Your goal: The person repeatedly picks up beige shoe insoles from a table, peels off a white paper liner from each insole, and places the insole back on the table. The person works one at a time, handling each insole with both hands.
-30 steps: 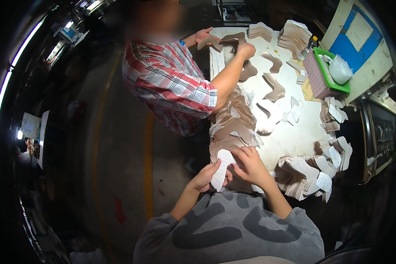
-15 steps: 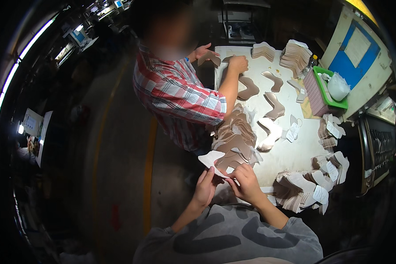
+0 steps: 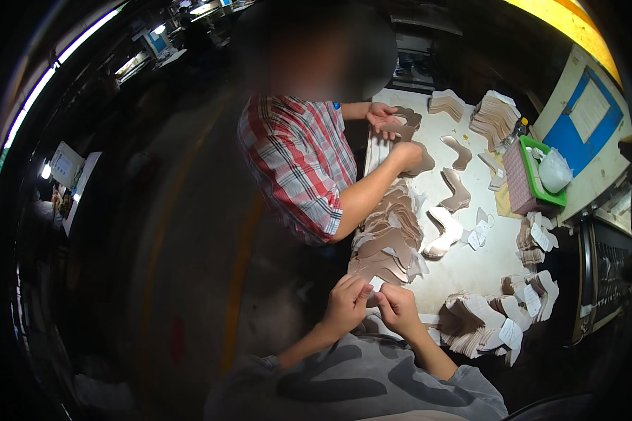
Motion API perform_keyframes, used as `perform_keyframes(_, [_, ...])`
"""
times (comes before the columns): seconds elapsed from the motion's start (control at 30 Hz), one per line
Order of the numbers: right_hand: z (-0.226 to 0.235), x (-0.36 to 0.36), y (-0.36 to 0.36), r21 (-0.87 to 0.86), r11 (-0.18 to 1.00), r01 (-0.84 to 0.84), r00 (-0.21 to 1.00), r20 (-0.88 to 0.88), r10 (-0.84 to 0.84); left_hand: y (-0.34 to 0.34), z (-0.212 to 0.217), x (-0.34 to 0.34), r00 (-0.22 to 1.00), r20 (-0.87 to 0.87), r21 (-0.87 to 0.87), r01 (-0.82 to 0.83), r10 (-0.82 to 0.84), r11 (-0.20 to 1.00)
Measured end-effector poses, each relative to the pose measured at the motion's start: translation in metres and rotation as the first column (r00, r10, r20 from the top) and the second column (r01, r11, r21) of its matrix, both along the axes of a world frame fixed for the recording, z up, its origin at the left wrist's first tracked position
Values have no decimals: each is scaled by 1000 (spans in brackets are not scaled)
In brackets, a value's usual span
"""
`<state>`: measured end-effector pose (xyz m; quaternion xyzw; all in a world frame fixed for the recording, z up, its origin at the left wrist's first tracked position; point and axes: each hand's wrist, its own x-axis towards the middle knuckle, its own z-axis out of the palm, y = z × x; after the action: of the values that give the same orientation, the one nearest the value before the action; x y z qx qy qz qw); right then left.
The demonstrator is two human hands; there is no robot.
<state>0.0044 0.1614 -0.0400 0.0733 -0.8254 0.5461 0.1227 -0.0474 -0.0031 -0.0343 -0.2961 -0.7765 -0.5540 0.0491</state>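
Observation:
Both my left hand [image 3: 347,307] and my right hand [image 3: 399,310] are closed, thumbs facing each other, at the near end of the table. A curved cut piece is pinched between them; a small pale part [image 3: 376,283] shows between the thumbs, and my fingers hide the rest. Right beyond my fingers lies a long overlapping heap of shiny brown cut pieces [image 3: 386,242]. At the far left of the table, a co-worker in a red-and-white checked shirt [image 3: 298,161] handles brown curved pieces [image 3: 402,125] with both hands.
Small stacks of curved pieces [image 3: 442,231] stand along the white table [image 3: 470,263]. Pale tagged stacks [image 3: 474,316] sit at the near right. A green basket [image 3: 534,175] with a white bag stands on the right, beside a pale cabinet [image 3: 597,133] with a blue panel.
My left hand has moved right, closer to my right hand, and the pale piece that stuck out is now mostly hidden. The co-worker's hands have come nearer. The view has shifted.

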Motion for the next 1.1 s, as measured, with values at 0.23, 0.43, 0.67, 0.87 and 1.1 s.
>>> perform_keyframes(0.23, [11, 12, -18, 29, 997, 66, 989, -135, -62, 9, 15, 9, 991, -121, -42, -67, 62, 997])
perform_keyframes(0.43, [13, 3, -24, 113, 967, 228, 974, -44, -224, 14, 17, 4, 976, -179, -33, -128, 120, 991])
perform_keyframes(0.67, [7, 14, -21, -19, 964, 265, 964, 9, -265, 23, 17, 10, 971, -203, -39, -132, 122, 990])
perform_keyframes(0.87, [0, 17, -10, -109, 976, 190, 982, 32, -188, 34, 3, 13, 995, -69, 43, -69, 71, 997])
perform_keyframes(1.1, [-11, 5, -18, -33, 969, 244, 963, 131, -238, 27, -6, 4, 992, -85, 46, -85, 88, 995])
